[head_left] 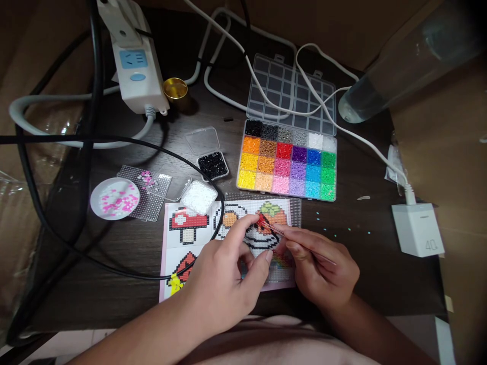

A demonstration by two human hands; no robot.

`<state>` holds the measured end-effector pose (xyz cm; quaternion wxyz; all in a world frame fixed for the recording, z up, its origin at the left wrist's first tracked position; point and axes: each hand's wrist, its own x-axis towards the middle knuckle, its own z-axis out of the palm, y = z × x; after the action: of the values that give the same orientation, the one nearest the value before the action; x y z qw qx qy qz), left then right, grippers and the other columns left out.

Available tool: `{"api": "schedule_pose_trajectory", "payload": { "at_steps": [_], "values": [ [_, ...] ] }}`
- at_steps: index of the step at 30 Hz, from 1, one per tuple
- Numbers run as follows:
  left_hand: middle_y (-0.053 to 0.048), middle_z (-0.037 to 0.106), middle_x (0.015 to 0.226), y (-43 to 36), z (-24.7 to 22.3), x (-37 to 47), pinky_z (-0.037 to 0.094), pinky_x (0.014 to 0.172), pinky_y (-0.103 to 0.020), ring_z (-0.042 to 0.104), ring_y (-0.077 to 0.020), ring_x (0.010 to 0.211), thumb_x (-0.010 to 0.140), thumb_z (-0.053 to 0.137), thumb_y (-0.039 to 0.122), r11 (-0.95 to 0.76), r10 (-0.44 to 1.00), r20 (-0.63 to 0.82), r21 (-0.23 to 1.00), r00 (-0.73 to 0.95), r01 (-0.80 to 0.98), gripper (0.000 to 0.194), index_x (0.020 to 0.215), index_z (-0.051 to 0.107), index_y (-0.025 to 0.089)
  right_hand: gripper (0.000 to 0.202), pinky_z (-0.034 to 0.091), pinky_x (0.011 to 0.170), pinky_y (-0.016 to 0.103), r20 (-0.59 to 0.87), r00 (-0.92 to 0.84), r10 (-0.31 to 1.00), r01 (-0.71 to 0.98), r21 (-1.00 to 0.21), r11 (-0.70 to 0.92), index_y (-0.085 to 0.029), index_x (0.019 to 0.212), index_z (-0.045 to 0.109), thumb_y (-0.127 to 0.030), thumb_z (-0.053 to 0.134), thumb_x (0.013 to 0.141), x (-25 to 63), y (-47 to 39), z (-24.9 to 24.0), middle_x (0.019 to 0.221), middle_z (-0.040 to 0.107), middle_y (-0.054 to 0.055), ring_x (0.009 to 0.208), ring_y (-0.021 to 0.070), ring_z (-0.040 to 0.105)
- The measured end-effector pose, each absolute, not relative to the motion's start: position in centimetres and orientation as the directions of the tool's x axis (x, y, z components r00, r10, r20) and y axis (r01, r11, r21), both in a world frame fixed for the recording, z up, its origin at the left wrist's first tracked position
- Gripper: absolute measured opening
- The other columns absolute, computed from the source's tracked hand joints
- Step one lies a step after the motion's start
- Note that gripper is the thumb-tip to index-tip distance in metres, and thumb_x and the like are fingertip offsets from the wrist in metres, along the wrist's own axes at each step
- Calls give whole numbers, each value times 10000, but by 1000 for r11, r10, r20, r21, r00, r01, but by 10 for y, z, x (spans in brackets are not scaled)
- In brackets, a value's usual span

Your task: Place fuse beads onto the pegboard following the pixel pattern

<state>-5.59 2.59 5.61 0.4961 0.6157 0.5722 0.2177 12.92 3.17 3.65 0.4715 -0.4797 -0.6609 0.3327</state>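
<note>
My right hand is closed around thin tweezers, whose tips reach red beads on a clear pegboard. The pegboard lies over a pattern sheet with pixel pictures, among them a red mushroom. My left hand rests over the sheet, its fingers apart and curved, the index fingertip beside the red beads. Black beads form curved outlines between the two hands. Behind them stands an open bead box with many colours. I see nothing held in my left hand.
Small boxes of white beads and black beads stand behind the sheet. A white dish holds pink and white beads. A black cable loops over the sheet's left. A power strip, gold cup and white charger lie around.
</note>
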Motion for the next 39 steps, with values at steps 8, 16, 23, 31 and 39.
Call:
{"api": "schedule_pose_trajectory", "payload": {
  "at_steps": [8,16,23,31,39],
  "values": [
    [113,645,593,26,57,-55,339,460,-222,545,-97,467,930,549,298,157,919,-308,859,247,487,460,1369,420,267,394,681,725,335,305,-71,950,318,-896,311,-256,1146,746,-17,641,851,129,30,35,1074,796,66,846,220,792],
    [121,643,595,25,56,-56,341,464,-221,581,-99,499,935,549,299,146,924,-297,856,241,497,458,1372,414,285,410,676,703,299,318,-97,943,334,-882,332,-251,1163,741,-10,641,847,128,31,35,1077,795,68,839,209,792],
    [114,656,601,24,57,-56,358,477,-227,585,-100,496,939,539,284,103,931,-263,855,253,508,436,1357,416,265,395,684,720,325,325,-95,941,339,-878,337,-250,1147,744,-16,645,844,127,31,35,1075,794,78,843,222,793],
    [104,656,592,25,56,-55,356,468,-231,573,-102,472,940,538,288,97,935,-251,859,249,503,434,1355,423,236,391,683,709,326,327,-75,942,341,-879,333,-237,1129,752,-4,645,833,127,30,35,1052,799,86,818,223,794],
    [110,659,599,26,56,-56,352,465,-229,580,-103,484,937,539,291,114,933,-266,856,241,504,436,1356,424,254,367,683,691,325,318,-76,945,357,-876,324,-236,1120,755,-21,643,845,129,29,35,1033,802,86,811,223,793]
  ]
}}
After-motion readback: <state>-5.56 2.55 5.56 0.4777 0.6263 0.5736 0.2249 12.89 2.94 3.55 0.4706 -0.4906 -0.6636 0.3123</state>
